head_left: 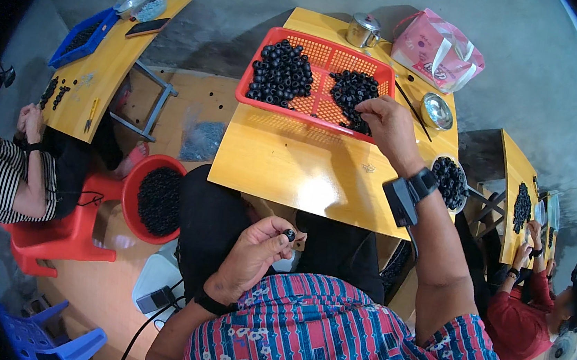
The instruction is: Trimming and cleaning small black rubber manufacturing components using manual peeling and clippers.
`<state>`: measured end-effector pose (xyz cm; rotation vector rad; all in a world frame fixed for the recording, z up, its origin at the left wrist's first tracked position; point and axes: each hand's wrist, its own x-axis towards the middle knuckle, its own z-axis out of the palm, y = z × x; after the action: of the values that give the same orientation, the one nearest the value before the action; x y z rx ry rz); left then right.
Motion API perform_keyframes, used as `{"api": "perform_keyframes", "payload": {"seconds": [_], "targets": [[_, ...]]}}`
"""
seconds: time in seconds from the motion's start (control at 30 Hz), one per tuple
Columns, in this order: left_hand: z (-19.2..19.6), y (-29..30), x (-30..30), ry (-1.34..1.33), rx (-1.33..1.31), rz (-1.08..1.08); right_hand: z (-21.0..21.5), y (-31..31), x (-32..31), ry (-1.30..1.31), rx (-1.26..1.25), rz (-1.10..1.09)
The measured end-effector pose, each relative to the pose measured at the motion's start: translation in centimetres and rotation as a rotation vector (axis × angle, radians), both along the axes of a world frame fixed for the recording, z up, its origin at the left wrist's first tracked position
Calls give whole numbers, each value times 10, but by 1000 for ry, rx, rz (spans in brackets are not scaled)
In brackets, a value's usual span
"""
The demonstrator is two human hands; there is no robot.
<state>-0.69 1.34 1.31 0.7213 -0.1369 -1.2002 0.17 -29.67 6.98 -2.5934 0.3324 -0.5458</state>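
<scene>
Over my lap, my left hand [257,252] is closed, its thumb and fingers pinching a small round black part [289,235] with a hole in it. My right hand [392,131] reaches over the near right side of a red plastic basket [320,79]. Its fingertips are pressed together at a pile of small black pieces [350,92]; whatever lies between them is too small to make out. In the left half of the basket sits a heap of larger round black parts [281,75].
A metal cup [364,31], pink bag [436,52], metal bowl [437,112] and dark stick [413,110] are on the yellow table [283,162]. A bowl of black parts [448,183] sits right. A red tub [134,215] stands left. Two people [18,178] [525,314] work at side tables.
</scene>
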Motion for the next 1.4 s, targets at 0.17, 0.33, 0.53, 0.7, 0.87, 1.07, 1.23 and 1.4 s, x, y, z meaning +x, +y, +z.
{"api": "perform_keyframes", "payload": {"seconds": [0.17, 0.33, 0.53, 0.7, 0.87, 1.07, 1.23, 1.4], "targets": [[1, -4, 3, 25, 6, -24, -26, -28, 32, 238, -199, 180], [1, -6, 8, 41, 25, -39, -39, -34, 50, 342, -147, 389], [-4, -9, 7, 45, 6, -36, -40, -34, 55, 603, -20, 371], [-1, -9, 7, 24, 27, -64, -36, -30, 62, 684, -60, 363], [0, -6, 5, 6, 35, -72, -37, -28, 72, 760, -207, 369], [-5, -4, 1, -4, -13, -42, -28, -33, 61, 594, -220, 327], [-2, 0, 1, -31, -24, -8, 10, -9, 23, 127, 244, 193], [-3, 2, -2, -79, -46, 58, 21, 53, -32, 73, 1156, 294]]}}
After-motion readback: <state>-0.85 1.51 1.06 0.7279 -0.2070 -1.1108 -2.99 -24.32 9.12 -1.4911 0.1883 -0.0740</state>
